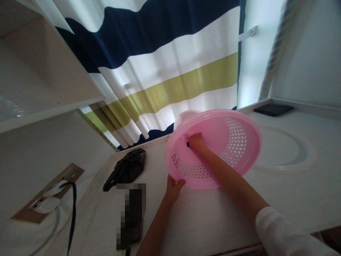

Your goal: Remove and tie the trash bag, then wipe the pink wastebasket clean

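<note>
A pink plastic basket (255,149) with perforated sides is tilted toward me above the white tabletop. My left hand (174,188) grips the near left part of its rim, thumb on the outside edge. Inside the basket, my right hand (196,141) is closed against the bottom. A small dark bit shows at its fingers, too little to name. Part of a whitish translucent thing (183,115) shows behind the basket's far rim; most of it is hidden.
A crumpled black plastic bag (129,167) and a dark pixelated object (133,213) lie to the left. At right are a round white lid-like ring (310,156) and a flat black item (273,109). Plugs fill a wall socket (48,199); a striped curtain (170,85) hangs behind.
</note>
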`<state>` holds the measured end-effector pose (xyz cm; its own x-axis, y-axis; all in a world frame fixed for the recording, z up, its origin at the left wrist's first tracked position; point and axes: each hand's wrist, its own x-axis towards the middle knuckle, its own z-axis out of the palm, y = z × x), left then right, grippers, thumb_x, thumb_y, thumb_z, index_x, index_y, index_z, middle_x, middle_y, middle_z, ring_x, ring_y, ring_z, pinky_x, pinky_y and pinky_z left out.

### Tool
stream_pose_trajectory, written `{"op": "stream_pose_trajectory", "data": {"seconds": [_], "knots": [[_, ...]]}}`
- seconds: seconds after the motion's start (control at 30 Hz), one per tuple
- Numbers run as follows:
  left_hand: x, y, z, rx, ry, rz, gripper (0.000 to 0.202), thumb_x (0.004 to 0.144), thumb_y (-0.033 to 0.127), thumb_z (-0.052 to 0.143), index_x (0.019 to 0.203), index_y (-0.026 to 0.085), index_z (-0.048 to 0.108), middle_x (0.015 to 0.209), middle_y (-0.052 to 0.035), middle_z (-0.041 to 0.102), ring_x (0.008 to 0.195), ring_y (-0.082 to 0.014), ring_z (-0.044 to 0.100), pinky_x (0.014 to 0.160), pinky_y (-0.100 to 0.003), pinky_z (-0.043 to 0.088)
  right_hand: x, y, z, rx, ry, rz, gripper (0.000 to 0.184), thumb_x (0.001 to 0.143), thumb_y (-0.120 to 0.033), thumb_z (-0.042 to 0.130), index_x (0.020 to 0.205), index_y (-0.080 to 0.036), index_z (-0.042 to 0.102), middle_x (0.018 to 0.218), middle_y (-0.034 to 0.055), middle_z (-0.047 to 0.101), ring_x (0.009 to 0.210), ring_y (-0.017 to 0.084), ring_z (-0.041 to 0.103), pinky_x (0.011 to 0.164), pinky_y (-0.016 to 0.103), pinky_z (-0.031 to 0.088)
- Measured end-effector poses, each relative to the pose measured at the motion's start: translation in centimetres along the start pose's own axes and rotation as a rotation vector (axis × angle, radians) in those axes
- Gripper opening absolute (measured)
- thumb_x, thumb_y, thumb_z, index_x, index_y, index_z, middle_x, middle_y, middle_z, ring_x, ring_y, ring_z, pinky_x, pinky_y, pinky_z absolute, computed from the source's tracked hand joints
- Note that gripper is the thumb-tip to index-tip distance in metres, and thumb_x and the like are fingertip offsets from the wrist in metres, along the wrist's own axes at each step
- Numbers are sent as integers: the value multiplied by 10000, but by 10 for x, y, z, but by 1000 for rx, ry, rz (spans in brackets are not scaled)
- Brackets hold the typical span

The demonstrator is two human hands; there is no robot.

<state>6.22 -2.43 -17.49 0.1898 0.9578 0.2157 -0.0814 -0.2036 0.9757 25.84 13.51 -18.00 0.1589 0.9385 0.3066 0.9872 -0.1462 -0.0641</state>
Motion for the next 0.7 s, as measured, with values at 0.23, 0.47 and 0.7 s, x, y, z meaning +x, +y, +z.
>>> {"op": "stream_pose_trajectory", "data": {"seconds": [0.23,0.47,0.7], "knots": [[1,-4,-2,-3,-2,14,494,506,176,622,990,146,530,981,-84,612,958,-243,536,833,-382,413,-3,-2,-6,63,-4,-103,379,817,-312,299,938,-77,572,957,205,577,906,258,505,786,390,299],[1,-4,-2,9,-37,31,494,516,207,635,993,141,527,1002,-90,606,950,-238,542,840,-375,413,-7,-3,-8,92,10,-182,395,837,-329,269,937,-86,563,960,193,577,910,244,503,787,364,308],[0,-1,-1,36,-21,20,528,514,192,627,1027,142,513,1027,-92,592,999,-250,514,851,-377,405,-7,-2,-7,119,28,-244,402,855,-353,233,940,-122,550,973,148,574,906,230,498,791,345,325]]}}
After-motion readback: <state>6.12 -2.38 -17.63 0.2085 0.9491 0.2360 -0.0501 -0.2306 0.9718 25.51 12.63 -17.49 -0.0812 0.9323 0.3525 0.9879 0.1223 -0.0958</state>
